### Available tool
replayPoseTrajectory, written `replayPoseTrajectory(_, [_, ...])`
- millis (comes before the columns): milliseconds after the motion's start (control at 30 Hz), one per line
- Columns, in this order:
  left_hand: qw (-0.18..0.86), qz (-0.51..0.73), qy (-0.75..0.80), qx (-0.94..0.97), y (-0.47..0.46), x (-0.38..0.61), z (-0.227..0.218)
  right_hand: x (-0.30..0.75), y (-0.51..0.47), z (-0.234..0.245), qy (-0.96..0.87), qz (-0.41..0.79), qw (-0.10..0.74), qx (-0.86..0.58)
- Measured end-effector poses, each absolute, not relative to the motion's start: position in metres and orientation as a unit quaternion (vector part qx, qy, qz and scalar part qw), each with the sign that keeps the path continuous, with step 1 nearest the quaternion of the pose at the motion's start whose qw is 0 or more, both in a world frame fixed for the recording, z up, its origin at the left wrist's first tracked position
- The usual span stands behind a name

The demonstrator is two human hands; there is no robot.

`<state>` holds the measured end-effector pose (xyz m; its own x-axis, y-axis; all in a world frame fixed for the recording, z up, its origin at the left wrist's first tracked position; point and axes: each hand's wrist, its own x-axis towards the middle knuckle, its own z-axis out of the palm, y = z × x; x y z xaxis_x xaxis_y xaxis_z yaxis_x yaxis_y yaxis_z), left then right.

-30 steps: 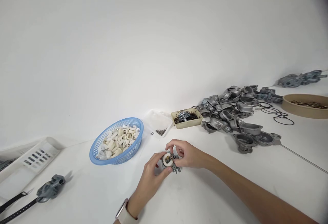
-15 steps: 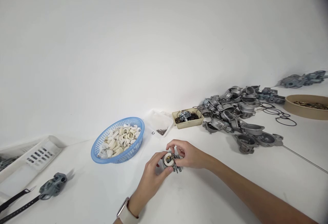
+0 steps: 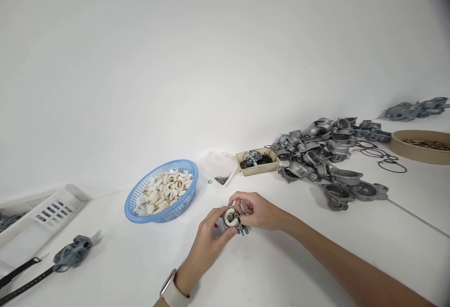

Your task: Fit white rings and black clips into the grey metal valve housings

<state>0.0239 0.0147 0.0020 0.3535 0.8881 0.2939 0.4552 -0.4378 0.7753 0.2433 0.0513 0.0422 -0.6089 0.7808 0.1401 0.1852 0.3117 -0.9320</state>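
Note:
A small grey metal part with a white ring and brass bits on top rests on the white table, between both my hands. My left hand grips its near left side with thumb and fingers closed round it. My right hand pinches its far right side, fingertips curled over the top. A watch is on my left wrist.
Behind the hands stand a blue basket of white curved pieces, a clear bag of small dark pins and a beige tray of rings. A pile of grey metal housings, black O-rings and a brown bowl lie right. A grey tool and white tray lie left.
Both hands stay on the part with only slight finger shifts. The view has drifted a little.

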Motion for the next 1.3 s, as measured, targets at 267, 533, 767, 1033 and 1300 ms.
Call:
replayPoseTrajectory(267, [0.294,0.371,0.434,0.767,0.0134,0.0236,0.0018,0.2442,0.0506,0.044,-0.747,0.48,0.316,-0.334])
replayPoseTrajectory(533, [0.296,0.364,0.44,0.766,0.0133,0.0236,0.0032,0.2441,0.0505,0.043,-0.746,0.488,0.311,-0.329])
replayPoseTrajectory(767, [0.291,0.368,0.438,0.767,0.0135,0.0236,0.002,0.2438,0.0499,0.044,-0.751,0.489,0.308,-0.32])
replayPoseTrajectory(1033, [0.29,0.359,0.446,0.766,0.0143,0.0229,0.0003,0.2441,0.0509,0.0425,-0.754,0.486,0.305,-0.319])
replayPoseTrajectory(1300, [0.291,0.364,0.44,0.767,0.0131,0.0232,0.002,0.2441,0.0509,0.0433,-0.754,0.49,0.301,-0.318])
